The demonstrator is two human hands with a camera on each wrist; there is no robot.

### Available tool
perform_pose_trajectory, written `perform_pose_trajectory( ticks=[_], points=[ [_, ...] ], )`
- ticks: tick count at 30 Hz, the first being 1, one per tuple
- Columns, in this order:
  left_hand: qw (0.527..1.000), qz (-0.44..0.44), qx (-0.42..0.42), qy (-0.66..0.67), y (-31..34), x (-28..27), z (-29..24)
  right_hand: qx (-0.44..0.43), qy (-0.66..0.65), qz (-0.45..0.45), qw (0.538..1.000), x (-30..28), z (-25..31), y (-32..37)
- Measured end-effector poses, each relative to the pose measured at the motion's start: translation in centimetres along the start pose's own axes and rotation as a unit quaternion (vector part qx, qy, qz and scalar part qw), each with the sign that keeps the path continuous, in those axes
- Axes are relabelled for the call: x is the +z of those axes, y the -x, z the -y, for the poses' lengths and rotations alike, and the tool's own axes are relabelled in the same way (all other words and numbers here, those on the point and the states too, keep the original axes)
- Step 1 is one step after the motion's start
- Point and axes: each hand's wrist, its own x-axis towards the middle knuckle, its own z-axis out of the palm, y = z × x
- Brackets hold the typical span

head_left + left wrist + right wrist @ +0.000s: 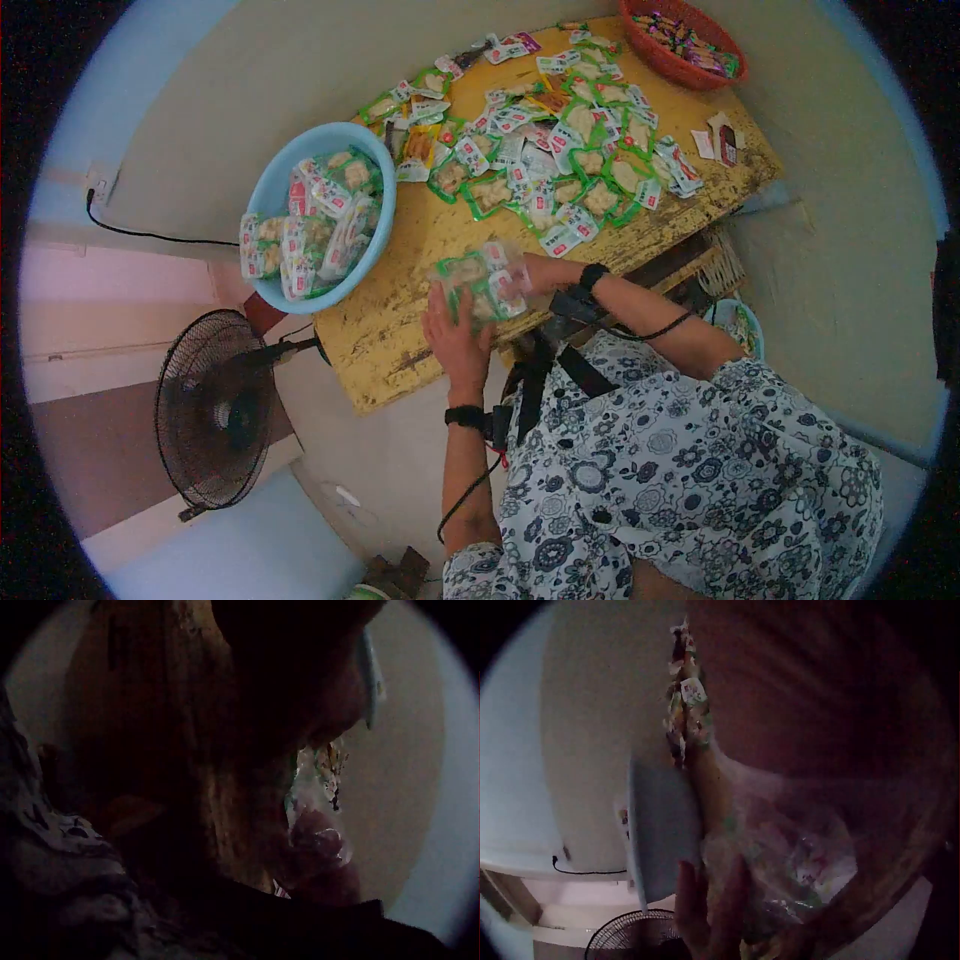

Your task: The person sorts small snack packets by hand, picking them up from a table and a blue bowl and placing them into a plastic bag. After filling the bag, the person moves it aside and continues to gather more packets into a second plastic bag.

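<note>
A clear plastic bag (475, 282) with green-and-white packets inside is held between both hands, over the table's near edge. On its near side the left hand (460, 335) grips it, with fingers spread over the plastic. At its right end the right hand (543, 273) holds the bag. The right wrist view shows the crinkled bag (802, 862) close up, with the left hand's fingers (731, 900) against it. In the dark left wrist view, the right hand (322, 874) shows behind shiny plastic. Many loose packets (600, 200) cover the table's far part.
A light blue basin (385, 215) with filled bags stands at the left of the worn yellow table (385, 345). A red basket (683, 72) of small wrapped items is at the far right corner. A black fan (215, 410) stands left; another container (757, 340) is below the table.
</note>
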Motion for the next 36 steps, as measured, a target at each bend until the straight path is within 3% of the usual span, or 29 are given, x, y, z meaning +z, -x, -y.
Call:
perform_pose_trajectory(
  ticks=[5,9,12,15,18,21,24,27,30,31,34,36],
  points=[
    [0.997,0.069,-0.018,-0.007,1.0,0.5,0.5,0.136,-0.073,0.05,0.987,0.6,-0.4,0.7],
    [0.996,0.086,0.031,0.026,1.2,0.7,2.1,0.124,0.047,0.004,0.991,1.6,-2.2,0.6],
    [0.996,0.071,0.057,-0.012,0.8,0.0,2.0,0.175,0.157,-0.027,0.972,1.5,-2.8,0.1],
    [0.995,0.076,0.056,-0.03,0.7,-0.2,1.3,0.117,0.199,-0.12,0.965,1.5,-4.4,1.0],
    [0.997,0.074,0.028,-0.018,1.2,0.2,1.2,0.067,0.116,-0.102,0.986,0.1,-3.6,2.4],
    [0.997,0.078,0.011,-0.006,1.7,1.0,1.7,0.149,-0.073,-0.149,0.975,-1.0,-3.6,3.2],
    [0.997,0.077,0.012,-0.001,1.7,1.3,1.7,0.152,-0.075,-0.257,0.951,-2.5,-3.1,3.1],
    [0.997,0.069,0.018,-0.004,1.7,1.3,1.4,0.11,0.121,-0.34,0.926,-4.6,-2.8,0.9],
    [0.998,0.066,0.006,0.016,2.0,1.2,1.4,-0.019,0.267,-0.373,0.888,-5.6,-4.2,-1.7],
    [0.998,0.057,0.01,0.022,2.0,1.4,1.7,0.016,0.324,-0.319,0.891,-6.1,-4.3,-2.3],
    [0.998,0.05,-0.001,0.036,1.9,1.7,1.6,-0.017,0.419,-0.231,0.878,-6.7,-4.8,-4.6],
    [0.998,0.053,-0.008,0.027,1.9,1.7,1.2,-0.064,0.467,-0.233,0.851,-6.3,-5.2,-5.0]
  ],
)
